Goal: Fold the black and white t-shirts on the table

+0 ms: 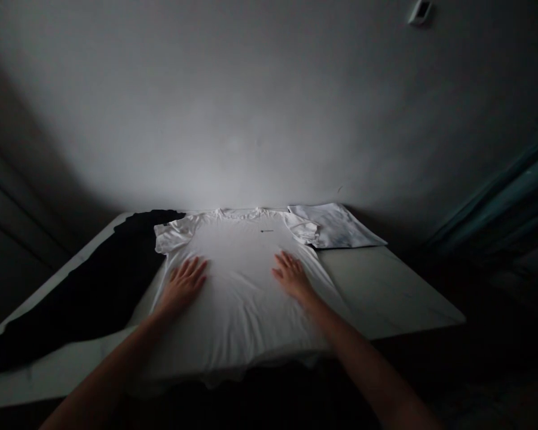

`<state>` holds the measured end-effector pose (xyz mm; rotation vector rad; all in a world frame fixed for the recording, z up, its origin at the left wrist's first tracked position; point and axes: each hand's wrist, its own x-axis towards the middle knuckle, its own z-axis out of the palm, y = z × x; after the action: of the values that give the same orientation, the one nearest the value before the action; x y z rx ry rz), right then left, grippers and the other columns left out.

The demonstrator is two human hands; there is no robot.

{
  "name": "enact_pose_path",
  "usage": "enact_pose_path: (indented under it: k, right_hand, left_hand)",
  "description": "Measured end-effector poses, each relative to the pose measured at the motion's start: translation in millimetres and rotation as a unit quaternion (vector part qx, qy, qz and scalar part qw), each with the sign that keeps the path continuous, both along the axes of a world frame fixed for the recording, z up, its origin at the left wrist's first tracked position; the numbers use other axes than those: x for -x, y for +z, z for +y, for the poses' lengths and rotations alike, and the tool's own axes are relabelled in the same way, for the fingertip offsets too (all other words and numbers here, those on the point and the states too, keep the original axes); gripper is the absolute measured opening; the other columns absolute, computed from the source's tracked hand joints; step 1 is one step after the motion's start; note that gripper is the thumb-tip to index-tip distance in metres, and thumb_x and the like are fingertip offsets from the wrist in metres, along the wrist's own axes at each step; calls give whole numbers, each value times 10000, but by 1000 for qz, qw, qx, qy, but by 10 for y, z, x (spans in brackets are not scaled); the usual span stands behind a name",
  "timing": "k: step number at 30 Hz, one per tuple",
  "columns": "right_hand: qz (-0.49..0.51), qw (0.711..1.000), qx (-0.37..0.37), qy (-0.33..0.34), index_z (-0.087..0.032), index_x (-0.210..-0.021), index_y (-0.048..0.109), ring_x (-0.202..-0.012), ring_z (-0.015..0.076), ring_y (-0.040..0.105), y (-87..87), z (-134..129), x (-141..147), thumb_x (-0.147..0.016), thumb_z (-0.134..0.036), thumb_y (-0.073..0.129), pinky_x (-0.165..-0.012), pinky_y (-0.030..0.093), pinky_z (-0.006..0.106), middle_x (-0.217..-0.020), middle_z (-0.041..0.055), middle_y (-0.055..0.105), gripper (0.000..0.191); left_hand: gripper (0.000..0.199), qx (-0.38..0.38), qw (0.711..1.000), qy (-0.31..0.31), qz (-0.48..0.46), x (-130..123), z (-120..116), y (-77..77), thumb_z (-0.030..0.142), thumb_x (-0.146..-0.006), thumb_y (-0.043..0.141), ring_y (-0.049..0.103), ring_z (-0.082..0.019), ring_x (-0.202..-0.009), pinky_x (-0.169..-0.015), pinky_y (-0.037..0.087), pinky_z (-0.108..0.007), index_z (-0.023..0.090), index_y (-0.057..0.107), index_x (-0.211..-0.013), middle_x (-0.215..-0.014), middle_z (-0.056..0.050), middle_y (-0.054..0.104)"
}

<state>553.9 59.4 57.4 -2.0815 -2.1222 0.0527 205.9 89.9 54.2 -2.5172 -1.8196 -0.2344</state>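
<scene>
- Far L: black garment (pixel 72 292) lies diagonally on the table (pixel 399 298), running off its L side; top end looks to touch the tee's shoulder. Risk: if it gets dragged, tee goes w/ it.
- L hand (pixel 183 283): flat on the tee, palm down, fingers (pixel 195 269) spread. Open, no pinch, nothing gripped. Risk: pressing + sliding could push ridges into the cloth.
- Centre: white tee (pixel 242 322) lies front-up on the table, collar at far side, small dark logo (pixel 266 231) on chest. Body has soft wrinkles. Near hem (pixel 233 373) seems to hang over the table edge, hard to tell in the dark. Risk: overhang weight could pull the tee toward the person if friction is low.
- Sleeve (pixel 170 236) on L sits bunched, sleeve (pixel 301 228) on R looks turned back. Risk: creases get trapped if cloth is pressed over them.
- R hand (pixel 293 276): same as L, flat and open on the tee, holding nothing. Uneven pressure between hands could skew the tee.
- Far R: folded white cloth (pixel 336 226) on the table, just past the tee's R shoulder and touching or overlapping it, can't tell which. Risk: a sideways shove could knock it off the back.
- Low light all round: wrinkles easy to miss.
</scene>
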Motion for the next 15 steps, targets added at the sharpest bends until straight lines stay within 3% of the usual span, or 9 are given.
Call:
enact_pose_path:
  k: [2,3,4,6,8,11,13,15]
  right_hand:
    - [-30,995,-8,-93,-163,-1508,410,-1474,292,284,-6,-206,-458,-1001,-407,395,-1183,244,478,-1594,149,319,563]
    - [-38,990,-11,-133,-139,-1510,402,-1473,317,278,-7,-288,-582,-1003,-404,379,-1174,243,516,-1589,175,317,572]
    - [-41,985,-13,-167,-111,-1510,394,-1471,347,271,-3,-356,-610,-1004,-407,367,-1164,235,560,-1583,204,314,587]
    - [-34,978,-13,-205,-47,-1502,387,-1462,405,260,19,-446,-377,-999,-422,363,-1144,206,632,-1570,260,299,628]
    - [-15,985,-9,-173,-11,-1491,393,-1464,419,247,56,-503,116,-991,-445,371,-1155,192,627,-1567,279,288,662]
    - [19,1000,-2,-2,-135,-1514,407,-1487,307,254,81,-633,778,-1011,-415,273,-1197,228,518,-1598,148,300,591]
    - [22,998,-17,52,-245,-1515,414,-1483,245,276,40,-811,842,-1011,-426,233,-1204,255,468,-1598,61,318,566]
    - [7,999,-44,24,-270,-1501,437,-1474,256,296,-59,-1066,540,-992,-488,281,-1200,273,474,-1591,48,332,576]
  left_hand:
    - [547,-11,999,26,19,444,-131,9,404,-995,317,252,-286,-1494,-1176,262,-508,292,362,-1529,-1615,-51,311]
    - [545,-15,998,48,34,551,-189,33,393,-992,316,268,-301,-1486,-1171,258,-526,281,379,-1521,-1605,-64,334]
    - [544,-21,996,76,52,556,-246,67,385,-985,326,286,-331,-1474,-1166,241,-561,255,411,-1506,-1583,-92,374]
    - [545,-35,989,116,82,264,-365,154,378,-969,365,317,-404,-1443,-1150,191,-635,173,485,-1460,-1523,-168,449]
    - [554,-39,991,95,83,-295,-503,225,375,-962,392,321,-432,-1433,-1149,179,-646,112,508,-1436,-1506,-214,452]
    - [543,10,999,-43,16,-1018,-746,218,304,-986,347,316,-330,-1462,-1155,282,-547,227,387,-1522,-1585,-115,358]
    - [537,12,997,-80,-15,-1067,-911,128,332,-991,360,302,-297,-1474,-1159,292,-536,318,360,-1528,-1598,-55,341]
    - [536,-23,999,-45,-21,-704,-1069,-1,390,-983,387,283,-304,-1481,-1169,271,-557,357,371,-1517,-1603,-35,328]
